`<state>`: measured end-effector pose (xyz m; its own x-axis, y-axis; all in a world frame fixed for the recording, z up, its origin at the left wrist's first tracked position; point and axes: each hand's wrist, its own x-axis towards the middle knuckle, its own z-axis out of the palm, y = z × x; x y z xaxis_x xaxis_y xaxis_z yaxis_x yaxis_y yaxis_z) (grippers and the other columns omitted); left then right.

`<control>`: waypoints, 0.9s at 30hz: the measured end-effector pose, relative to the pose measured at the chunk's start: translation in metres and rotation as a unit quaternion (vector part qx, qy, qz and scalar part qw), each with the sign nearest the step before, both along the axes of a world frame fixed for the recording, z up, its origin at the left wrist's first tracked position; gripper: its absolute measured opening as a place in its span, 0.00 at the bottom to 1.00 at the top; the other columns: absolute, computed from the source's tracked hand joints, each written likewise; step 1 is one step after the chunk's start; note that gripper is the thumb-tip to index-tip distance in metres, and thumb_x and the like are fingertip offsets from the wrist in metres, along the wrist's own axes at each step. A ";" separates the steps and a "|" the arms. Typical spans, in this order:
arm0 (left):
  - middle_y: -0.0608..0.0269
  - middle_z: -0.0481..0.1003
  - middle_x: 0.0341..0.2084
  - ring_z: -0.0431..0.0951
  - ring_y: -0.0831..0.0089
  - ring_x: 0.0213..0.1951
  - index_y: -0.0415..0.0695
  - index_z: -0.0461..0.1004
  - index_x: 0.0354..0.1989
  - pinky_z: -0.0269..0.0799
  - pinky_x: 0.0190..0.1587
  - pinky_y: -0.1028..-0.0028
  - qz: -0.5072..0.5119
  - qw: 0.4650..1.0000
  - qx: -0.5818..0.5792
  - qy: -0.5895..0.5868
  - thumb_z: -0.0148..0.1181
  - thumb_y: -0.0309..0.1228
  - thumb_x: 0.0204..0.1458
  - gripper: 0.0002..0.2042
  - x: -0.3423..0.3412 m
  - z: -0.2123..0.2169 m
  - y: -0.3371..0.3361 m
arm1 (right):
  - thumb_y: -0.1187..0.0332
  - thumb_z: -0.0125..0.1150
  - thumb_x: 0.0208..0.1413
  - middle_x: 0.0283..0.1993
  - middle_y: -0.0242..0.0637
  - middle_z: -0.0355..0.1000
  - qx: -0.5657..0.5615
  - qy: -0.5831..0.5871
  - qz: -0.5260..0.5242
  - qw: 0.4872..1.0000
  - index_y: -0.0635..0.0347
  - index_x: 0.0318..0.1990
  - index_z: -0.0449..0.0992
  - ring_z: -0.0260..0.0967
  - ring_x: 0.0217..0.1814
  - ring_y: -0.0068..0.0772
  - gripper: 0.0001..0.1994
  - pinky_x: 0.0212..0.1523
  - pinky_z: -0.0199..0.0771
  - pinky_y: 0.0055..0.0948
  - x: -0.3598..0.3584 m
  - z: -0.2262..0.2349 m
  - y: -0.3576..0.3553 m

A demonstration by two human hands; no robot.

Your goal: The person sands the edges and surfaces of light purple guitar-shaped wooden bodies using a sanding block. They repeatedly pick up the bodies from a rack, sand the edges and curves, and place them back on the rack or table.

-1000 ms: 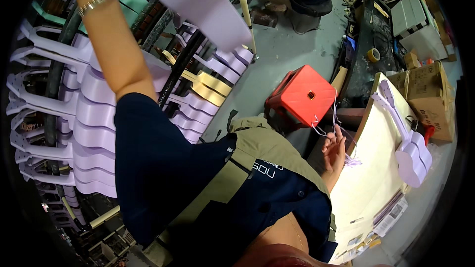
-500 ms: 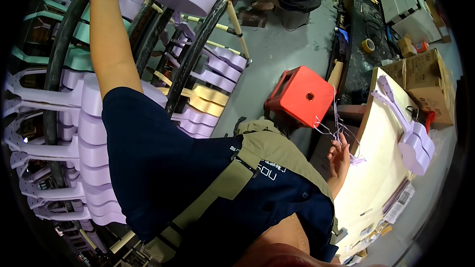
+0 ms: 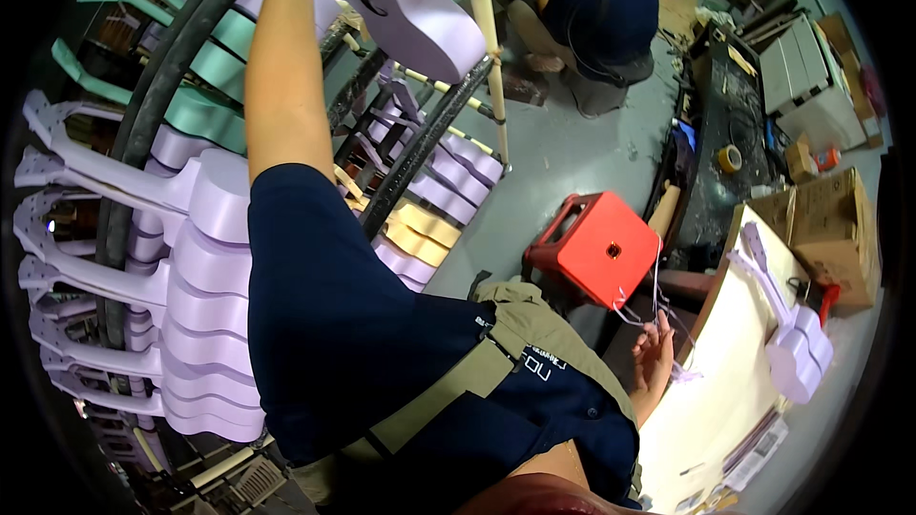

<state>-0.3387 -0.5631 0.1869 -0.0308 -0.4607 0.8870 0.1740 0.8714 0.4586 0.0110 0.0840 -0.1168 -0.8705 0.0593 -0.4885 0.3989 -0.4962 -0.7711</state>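
My left arm (image 3: 291, 86) stretches up to the top edge of the view. Its wrist wears a bracelet, and the hand beyond it is cut off. Right beside that wrist is a lilac ukulele body (image 3: 420, 24), tilted on the rack, with a dark hook-shaped mark or opening on it. My right hand (image 3: 654, 358) is low at the right, its fingers loosely curled around a bunch of thin lilac wires (image 3: 658, 298). Some strands rise from the fingers in front of the red stool (image 3: 596, 253); others spread beside the hand over the pale tabletop (image 3: 716, 353).
A rack with black padded bars (image 3: 425, 148) holds stacked lilac ukuleles (image 3: 205, 291), green ones (image 3: 205, 114) and yellow ones (image 3: 420, 229). Another lilac ukulele (image 3: 797, 353) lies by the tabletop. A seated person (image 3: 601, 14) works at the back. Cardboard boxes (image 3: 835, 238) stand right.
The view has shifted, so most things sit lower and farther right. More of the lilac ukulele body and the seated person shows. My left hand has passed out of view; my right still has the wires.
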 end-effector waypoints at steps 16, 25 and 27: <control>0.49 0.57 0.55 0.51 0.56 0.59 0.34 0.56 0.56 0.40 0.60 0.52 0.532 0.799 -0.228 -0.163 0.59 0.42 0.40 0.35 0.225 0.071 0.035 | 0.50 0.43 0.57 0.36 0.30 0.69 -0.036 -0.010 0.085 0.996 0.56 0.57 0.58 0.65 0.29 0.20 0.25 0.27 0.67 0.17 -0.033 -0.015 0.014; 0.38 0.48 0.57 0.38 0.35 0.60 0.45 0.71 0.44 0.24 0.52 0.32 0.697 0.635 -0.158 -0.292 0.61 0.46 0.31 0.28 0.347 0.068 -0.061 | 0.51 0.42 0.58 0.37 0.29 0.68 -0.066 0.038 0.164 0.983 0.59 0.57 0.58 0.62 0.30 0.18 0.25 0.27 0.64 0.17 -0.059 -0.016 0.002; 0.39 0.52 0.56 0.47 0.41 0.58 0.46 0.72 0.42 0.34 0.56 0.38 0.617 0.717 -0.213 -0.244 0.60 0.51 0.29 0.30 0.362 0.070 -0.071 | 0.53 0.42 0.58 0.37 0.29 0.68 -0.072 0.038 0.154 0.985 0.60 0.57 0.58 0.63 0.30 0.19 0.25 0.27 0.65 0.17 -0.049 -0.010 0.005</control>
<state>0.0228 -0.6340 0.2571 -0.1884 -0.0942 0.9776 -0.9408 0.3028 -0.1521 -0.0382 0.0892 -0.1270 -0.8711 -0.2775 -0.4052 0.4909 -0.4672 -0.7354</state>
